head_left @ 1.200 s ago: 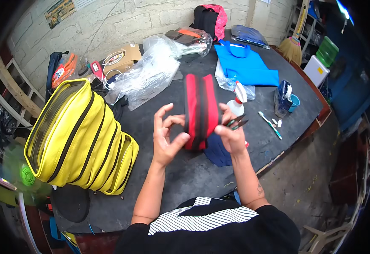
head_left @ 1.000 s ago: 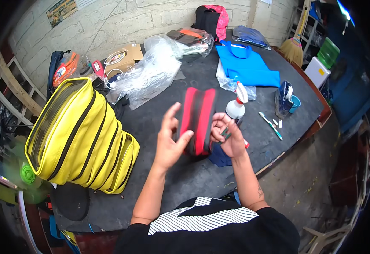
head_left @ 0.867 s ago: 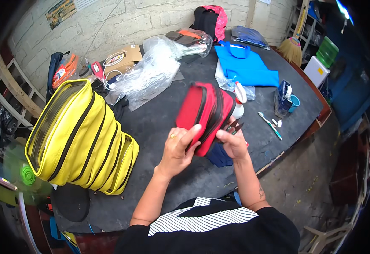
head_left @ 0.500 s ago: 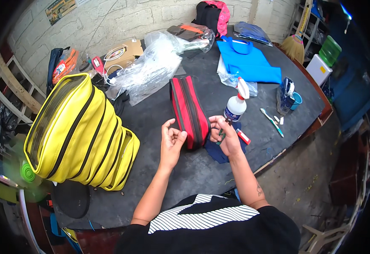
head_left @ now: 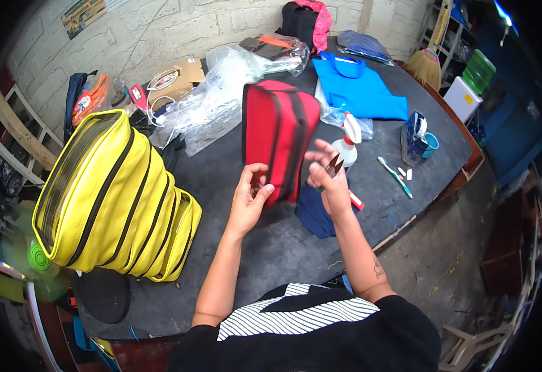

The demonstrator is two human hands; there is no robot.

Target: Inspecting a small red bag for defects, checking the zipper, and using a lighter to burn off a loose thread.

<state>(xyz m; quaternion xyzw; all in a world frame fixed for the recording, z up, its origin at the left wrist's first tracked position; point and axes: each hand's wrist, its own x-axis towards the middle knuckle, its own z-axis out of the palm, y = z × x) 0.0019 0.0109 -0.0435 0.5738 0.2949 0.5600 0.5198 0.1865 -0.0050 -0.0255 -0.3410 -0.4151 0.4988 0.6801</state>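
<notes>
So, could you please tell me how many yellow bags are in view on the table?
1: the large yellow bag lies on the table's left side, left of the left hand. Others may be hidden.

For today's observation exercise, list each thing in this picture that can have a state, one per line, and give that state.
Red bag: upright, lifted off the table, zips shut.
Left hand: gripping the red bag's lower edge.
Right hand: holding small snips beside the bag.
Yellow bag: lying on its side, squashed flat.
Spray bottle: standing upright.
Blue tote: lying flat.
</notes>
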